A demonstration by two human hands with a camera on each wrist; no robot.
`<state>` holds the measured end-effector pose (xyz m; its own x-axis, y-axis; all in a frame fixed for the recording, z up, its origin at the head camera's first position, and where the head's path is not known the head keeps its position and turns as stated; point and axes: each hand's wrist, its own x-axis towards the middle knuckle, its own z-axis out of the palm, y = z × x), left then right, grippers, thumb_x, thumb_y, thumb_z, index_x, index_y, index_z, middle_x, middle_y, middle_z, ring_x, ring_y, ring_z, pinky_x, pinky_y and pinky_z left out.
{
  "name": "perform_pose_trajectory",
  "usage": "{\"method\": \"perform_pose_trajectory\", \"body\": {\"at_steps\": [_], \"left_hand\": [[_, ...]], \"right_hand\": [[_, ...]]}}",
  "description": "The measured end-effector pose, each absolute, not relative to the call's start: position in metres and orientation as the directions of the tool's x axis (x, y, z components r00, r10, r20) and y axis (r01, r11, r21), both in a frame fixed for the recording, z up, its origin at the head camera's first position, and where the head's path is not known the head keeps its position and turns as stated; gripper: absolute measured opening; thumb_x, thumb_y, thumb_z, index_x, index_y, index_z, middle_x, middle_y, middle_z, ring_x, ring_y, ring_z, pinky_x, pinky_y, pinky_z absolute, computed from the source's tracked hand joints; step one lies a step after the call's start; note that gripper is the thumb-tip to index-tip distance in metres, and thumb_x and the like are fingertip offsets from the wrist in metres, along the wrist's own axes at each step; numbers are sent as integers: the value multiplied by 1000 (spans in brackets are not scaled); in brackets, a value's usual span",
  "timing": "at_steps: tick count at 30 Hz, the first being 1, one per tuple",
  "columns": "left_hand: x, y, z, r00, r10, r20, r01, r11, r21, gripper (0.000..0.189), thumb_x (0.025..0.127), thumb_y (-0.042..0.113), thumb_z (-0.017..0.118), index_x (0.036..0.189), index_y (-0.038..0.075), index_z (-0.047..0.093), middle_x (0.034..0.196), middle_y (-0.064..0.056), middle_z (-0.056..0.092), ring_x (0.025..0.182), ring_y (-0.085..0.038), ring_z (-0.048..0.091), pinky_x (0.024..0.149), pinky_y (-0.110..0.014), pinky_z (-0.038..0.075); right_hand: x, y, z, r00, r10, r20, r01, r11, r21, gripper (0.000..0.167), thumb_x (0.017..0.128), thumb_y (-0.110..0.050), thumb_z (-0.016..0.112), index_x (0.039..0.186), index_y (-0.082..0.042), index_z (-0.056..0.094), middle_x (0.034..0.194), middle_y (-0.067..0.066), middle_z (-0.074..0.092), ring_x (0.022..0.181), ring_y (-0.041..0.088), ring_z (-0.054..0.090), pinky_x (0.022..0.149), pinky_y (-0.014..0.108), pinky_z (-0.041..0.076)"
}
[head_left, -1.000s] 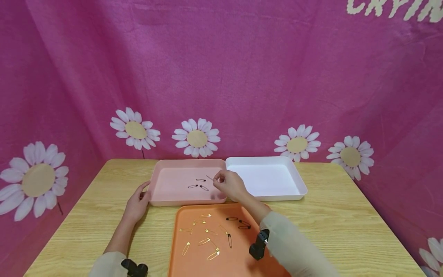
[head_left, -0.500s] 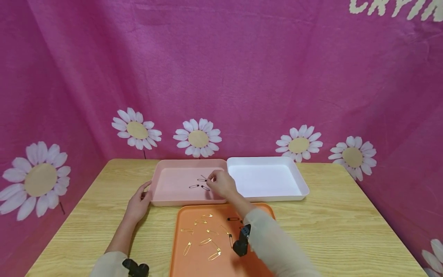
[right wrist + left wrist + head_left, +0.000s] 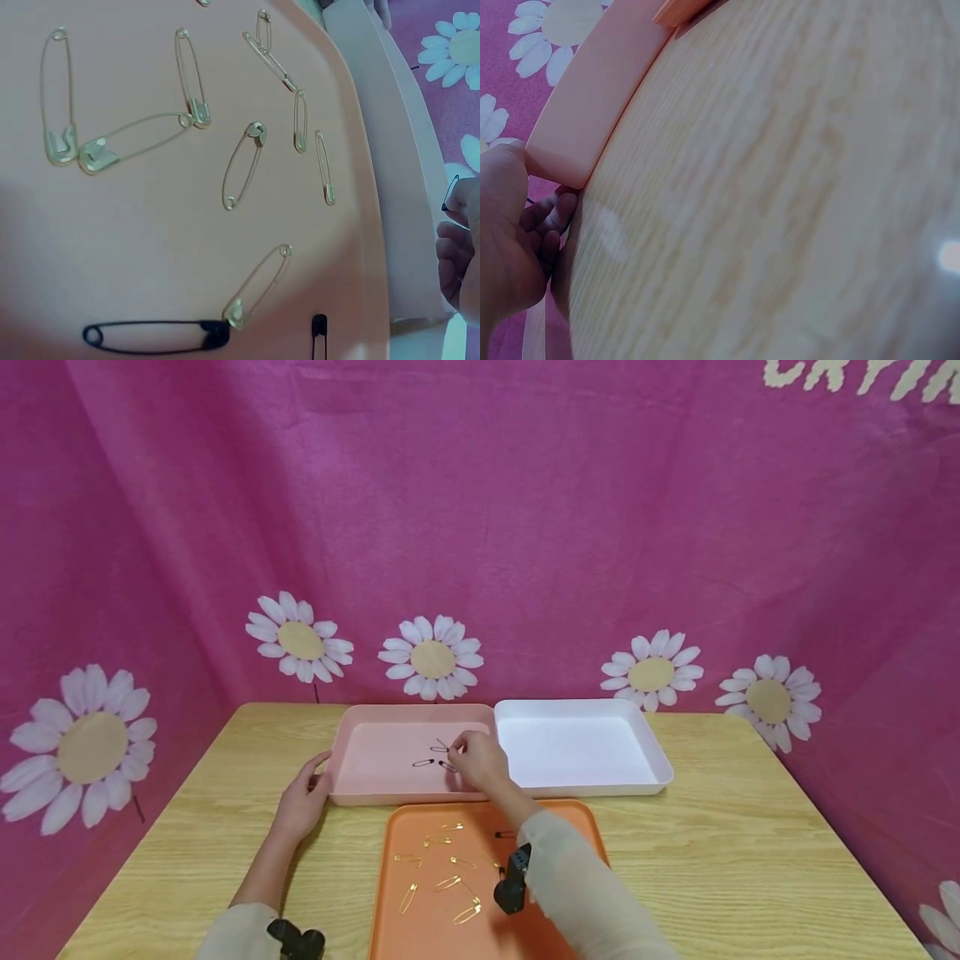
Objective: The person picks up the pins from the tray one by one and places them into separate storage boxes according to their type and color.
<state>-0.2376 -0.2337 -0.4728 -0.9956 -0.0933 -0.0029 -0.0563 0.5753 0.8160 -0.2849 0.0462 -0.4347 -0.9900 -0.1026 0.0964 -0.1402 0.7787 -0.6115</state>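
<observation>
Over the right part of the pink tray (image 3: 375, 795), my right hand (image 3: 480, 760) pinches a black safety pin (image 3: 451, 193) between thumb and finger. Several black safety pins (image 3: 423, 763) lie on the tray floor just left of those fingertips. My left hand (image 3: 302, 806) holds the tray's near left corner. In the left wrist view its thumb is at the rim and its fingers (image 3: 555, 214) are curled low against the end wall. Nearer me, the orange tray (image 3: 420, 935) carries several gold safety pins (image 3: 407, 898) and black ones (image 3: 157, 336), partly hidden by my right forearm in the head view.
A white tray (image 3: 585, 747) stands against the pink tray's right side. All the trays are on a wooden table (image 3: 720, 827). A magenta cloth (image 3: 525, 527) with daisies hangs behind the table. A black wrist camera (image 3: 512, 881) sits over the orange tray.
My right hand has moved left and slightly down over the pink tray, bringing the pinched pin close to those lying there. The left hand stays at the tray's corner.
</observation>
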Motion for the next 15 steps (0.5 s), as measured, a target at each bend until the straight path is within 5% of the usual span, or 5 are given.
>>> {"method": "perform_pose_trajectory", "body": {"at_steps": [15], "left_hand": [[-238, -235, -474, -997, -77, 31, -20, 582, 813, 47, 101, 30, 35, 144, 12, 34, 118, -25, 57, 109, -34, 52, 93, -45, 39]], "right_hand": [[-288, 48, -437, -988, -106, 108, -149, 811, -566, 19, 88, -22, 60, 99, -10, 69, 71, 0, 61, 60, 12, 49, 54, 25, 38]]}}
